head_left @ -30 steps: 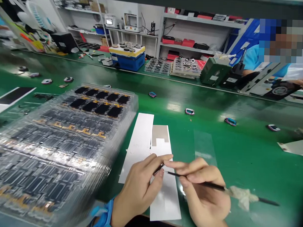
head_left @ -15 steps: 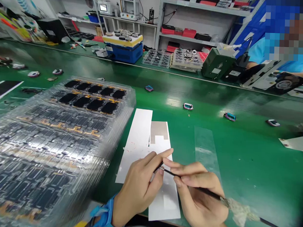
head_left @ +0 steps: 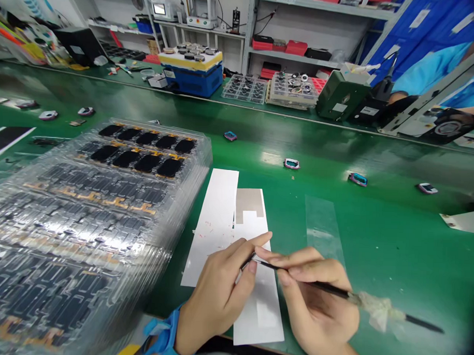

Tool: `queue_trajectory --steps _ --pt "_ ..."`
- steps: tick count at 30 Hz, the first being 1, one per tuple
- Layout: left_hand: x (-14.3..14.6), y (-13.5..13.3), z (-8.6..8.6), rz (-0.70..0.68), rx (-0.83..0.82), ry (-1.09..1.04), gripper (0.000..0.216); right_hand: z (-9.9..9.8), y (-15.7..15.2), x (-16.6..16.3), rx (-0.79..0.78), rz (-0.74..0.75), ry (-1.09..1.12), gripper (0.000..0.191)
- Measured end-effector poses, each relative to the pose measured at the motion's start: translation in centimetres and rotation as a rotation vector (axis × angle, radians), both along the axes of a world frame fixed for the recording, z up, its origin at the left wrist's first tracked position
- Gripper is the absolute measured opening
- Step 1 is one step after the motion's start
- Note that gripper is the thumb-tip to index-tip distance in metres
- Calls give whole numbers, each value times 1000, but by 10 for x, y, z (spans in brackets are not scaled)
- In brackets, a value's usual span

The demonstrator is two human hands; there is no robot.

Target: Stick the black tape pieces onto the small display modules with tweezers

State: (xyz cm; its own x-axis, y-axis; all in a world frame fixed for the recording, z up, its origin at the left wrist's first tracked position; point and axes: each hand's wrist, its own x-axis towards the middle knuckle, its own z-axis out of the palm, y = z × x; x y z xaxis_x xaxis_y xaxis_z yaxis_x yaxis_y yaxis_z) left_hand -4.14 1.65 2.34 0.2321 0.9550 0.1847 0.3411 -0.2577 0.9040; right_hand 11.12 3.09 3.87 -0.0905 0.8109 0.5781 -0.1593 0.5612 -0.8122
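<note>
My left hand [head_left: 217,296], with a blue wrist strap, pinches a tiny dark part between thumb and forefinger just above the white paper strips [head_left: 216,218]. My right hand [head_left: 314,304] grips thin black tweezers [head_left: 334,290] whose tips meet that part at my left fingertips. A wad of pale tape is wrapped round the rear of the tweezers. The part is too small to name.
A tall stack of clear blister trays [head_left: 84,203] holding dark screens fills the left. A clear film strip [head_left: 323,227] lies right of the paper. Small coloured cases [head_left: 291,163] dot the green belt. A person in blue sits at the far right behind a green machine [head_left: 338,101].
Both hands stay together over the paper, shifting only slightly. The view has tilted up a little, so the trays and shelves sit lower and left.
</note>
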Motion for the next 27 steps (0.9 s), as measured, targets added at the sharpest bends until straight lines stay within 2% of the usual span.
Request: queue_trajectory --steps 4,6,8,10,12,15,16,18,19,21,22,23,25,27 --pt "0 -10 6 93 -152 -75 38 7 8 15 -94 8 23 20" --pt "-1 -16 12 159 -224 -135 41 13 11 23 -126 -5 -124 22" --pt "-2 -19 19 185 -263 -198 44 19 13 25 -174 46 -349 20" --pt "-3 -20 28 168 -297 -258 47 25 12 20 -225 149 -519 10" --pt "-4 -22 36 137 -323 -293 51 31 14 12 -251 265 -580 5" --pt "-8 -34 45 73 -248 -207 56 36 36 12 -261 329 -607 17" --pt "-10 -41 49 40 -183 -123 57 36 52 19 -274 278 -642 21" --pt "-20 -55 57 -13 -50 62 56 33 97 41 -314 15 -762 29" --pt "-28 -59 64 -18 -4 125 53 30 123 56 -349 -180 -875 32" --pt "-51 -56 80 28 42 223 45 19 178 88 -389 -366 -944 33" --pt "-68 -47 91 75 61 280 43 13 202 103 -417 -434 -980 33" --pt "-86 -33 102 141 94 501 42 6 222 117 -448 -480 -1016 34" --pt "-128 5 123 389 100 1001 44 -7 248 138 -503 -539 -1073 35" --pt "-170 47 136 504 53 1118 44 -18 257 150 -509 -588 -1095 40"
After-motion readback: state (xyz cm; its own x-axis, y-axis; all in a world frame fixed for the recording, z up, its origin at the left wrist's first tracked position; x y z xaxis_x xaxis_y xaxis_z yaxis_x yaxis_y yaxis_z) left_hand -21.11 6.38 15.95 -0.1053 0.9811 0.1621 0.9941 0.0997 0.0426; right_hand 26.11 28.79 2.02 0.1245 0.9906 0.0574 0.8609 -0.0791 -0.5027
